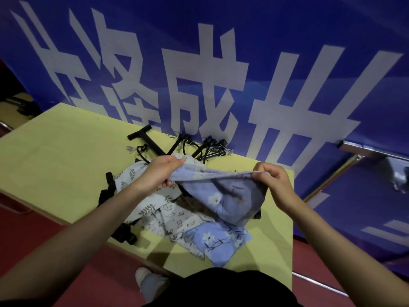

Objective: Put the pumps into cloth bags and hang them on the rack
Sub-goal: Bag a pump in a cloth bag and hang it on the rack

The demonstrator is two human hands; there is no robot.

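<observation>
Blue banner behind, yellow counter below. I have the blue floral bag lifted over the counter, mouth stretched sideways: left hand pinches one rim end, right hand the other, fingers clamped on cloth. Black pumps lie on the counter just beyond the bag, nearer my left hand, long axes slanting away toward the banner. More bags lie under the held one. Next, I judge, the left hand frees up to fetch a pump.
</observation>
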